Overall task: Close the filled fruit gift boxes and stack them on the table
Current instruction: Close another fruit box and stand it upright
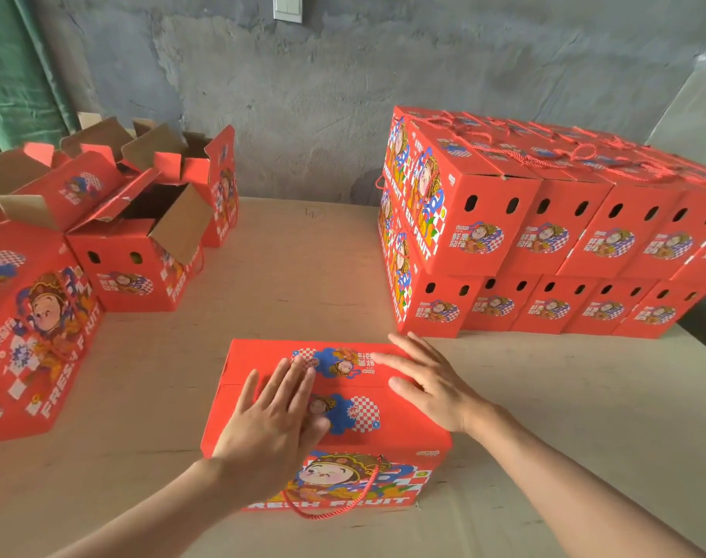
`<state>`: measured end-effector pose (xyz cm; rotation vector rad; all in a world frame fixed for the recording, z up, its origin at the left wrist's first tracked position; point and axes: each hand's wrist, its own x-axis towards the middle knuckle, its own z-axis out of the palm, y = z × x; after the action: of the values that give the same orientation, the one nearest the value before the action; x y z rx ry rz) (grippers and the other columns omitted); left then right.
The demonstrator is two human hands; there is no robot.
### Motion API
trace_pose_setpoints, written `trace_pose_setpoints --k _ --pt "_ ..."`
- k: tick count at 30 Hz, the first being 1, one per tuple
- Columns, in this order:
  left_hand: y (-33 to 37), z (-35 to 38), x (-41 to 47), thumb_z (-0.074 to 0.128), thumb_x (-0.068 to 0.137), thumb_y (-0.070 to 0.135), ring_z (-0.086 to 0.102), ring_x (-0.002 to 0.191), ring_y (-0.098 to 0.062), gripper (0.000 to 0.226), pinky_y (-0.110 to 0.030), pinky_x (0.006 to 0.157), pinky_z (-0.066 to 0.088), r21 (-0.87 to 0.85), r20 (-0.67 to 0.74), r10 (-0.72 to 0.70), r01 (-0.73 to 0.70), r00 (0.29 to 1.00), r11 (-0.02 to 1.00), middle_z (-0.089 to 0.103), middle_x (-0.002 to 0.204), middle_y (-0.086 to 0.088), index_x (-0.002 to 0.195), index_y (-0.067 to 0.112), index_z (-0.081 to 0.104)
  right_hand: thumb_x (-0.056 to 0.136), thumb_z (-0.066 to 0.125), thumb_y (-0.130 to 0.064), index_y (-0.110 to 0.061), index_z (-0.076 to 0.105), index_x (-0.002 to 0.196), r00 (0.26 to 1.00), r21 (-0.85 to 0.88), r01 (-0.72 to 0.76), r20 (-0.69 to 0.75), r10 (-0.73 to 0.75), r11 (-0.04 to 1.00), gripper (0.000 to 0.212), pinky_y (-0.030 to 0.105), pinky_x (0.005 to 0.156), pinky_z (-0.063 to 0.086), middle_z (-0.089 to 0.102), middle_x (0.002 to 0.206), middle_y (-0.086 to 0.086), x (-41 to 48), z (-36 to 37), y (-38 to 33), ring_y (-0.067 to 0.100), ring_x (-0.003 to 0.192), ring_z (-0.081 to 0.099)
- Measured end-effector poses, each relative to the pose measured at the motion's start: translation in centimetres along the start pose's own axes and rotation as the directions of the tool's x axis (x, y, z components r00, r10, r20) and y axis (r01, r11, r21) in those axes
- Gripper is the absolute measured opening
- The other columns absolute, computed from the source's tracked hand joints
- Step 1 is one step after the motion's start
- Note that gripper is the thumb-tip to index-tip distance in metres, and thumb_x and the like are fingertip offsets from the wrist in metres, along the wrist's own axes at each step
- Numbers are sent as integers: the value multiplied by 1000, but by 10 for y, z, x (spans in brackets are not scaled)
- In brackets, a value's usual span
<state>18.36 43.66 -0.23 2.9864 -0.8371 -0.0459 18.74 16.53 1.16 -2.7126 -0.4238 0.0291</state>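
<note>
**At the near table edge: lid pressed shut**

Shows the closing step near its end on the box (367, 438), set on the table (303, 275) directly in front. Presses left hand (271, 420) flat on the lid, fingers (299, 380) straight and close together. Rests right hand (432, 384) at the far right corner, fingers (407, 348) straight and spread, gripping nothing. Probably calls next for a two-handed lift onto the stack (504, 219) at right. Leaves open boxes (142, 243) well apart at left. Risks snagging the loose cord (359, 502).
</note>
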Motion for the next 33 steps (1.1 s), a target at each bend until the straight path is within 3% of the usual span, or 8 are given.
trace_pose_setpoints --k 3,6,11,16,20,25,28,33 --pt "5 -1 -4 -33 69 67 -14 143 -20 94 -39 117 -3 3 -59 -4 4 998 1000 -17 151 3 144 16 -11 98 47 -34 -39 46 136 998 29 6 -55 -4 1000 38 22 111 10 32 148 -3 4 0 -2 13 139 21" --pt "-7 -15 4 -4 91 61 41 133 -27 86 -47 106 35 -7 -140 76 -77 987 997 42 144 -7 137 10 47 95 52 -32 -37 52 132 988 14 -42 -150 44 999 37 27 109 20 43 140 -2 -1 3 -9 17 131 33" --pt "-47 -19 30 -28 70 73 1 146 -21 94 -46 113 -13 39 -86 174 -171 981 984 4 152 15 146 37 12 90 41 -58 -45 38 138 928 -193 -328 -247 278 925 49 34 102 26 43 133 0 -25 21 -48 25 119 40" --pt "-47 2 41 20 90 66 -1 145 -28 73 -54 113 -3 -212 -121 -336 306 934 928 -1 159 -7 151 27 7 83 25 -76 -46 9 146 915 -267 -395 -25 403 879 72 39 108 21 36 132 16 -65 21 -79 31 126 35" --pt "-15 25 16 48 89 50 44 109 -37 44 -44 91 35 -647 -269 -535 261 801 716 50 109 -18 101 8 54 83 25 -77 -38 1 149 862 -230 -471 83 499 852 80 44 110 18 23 147 24 -78 24 -106 36 134 29" --pt "4 29 -23 22 96 57 50 47 -23 71 -27 49 36 -812 103 -499 362 861 458 49 38 0 38 20 42 83 46 -66 -28 43 126 884 119 -443 -103 455 888 58 28 85 38 56 100 -7 -94 24 -109 19 99 53" --pt "8 27 -33 17 88 69 41 32 -17 79 -19 41 32 -829 419 -406 525 812 194 47 37 -3 37 14 43 91 45 -55 -19 56 75 728 539 -558 -48 684 631 40 28 66 34 49 61 -12 -89 25 -93 14 67 51" --pt "3 27 -45 8 70 86 38 36 -15 86 -14 40 31 -660 710 -214 740 671 129 41 44 -3 47 12 45 90 45 -60 -19 68 82 611 774 -630 444 655 64 47 26 67 46 72 82 2 -65 48 -81 20 77 64"
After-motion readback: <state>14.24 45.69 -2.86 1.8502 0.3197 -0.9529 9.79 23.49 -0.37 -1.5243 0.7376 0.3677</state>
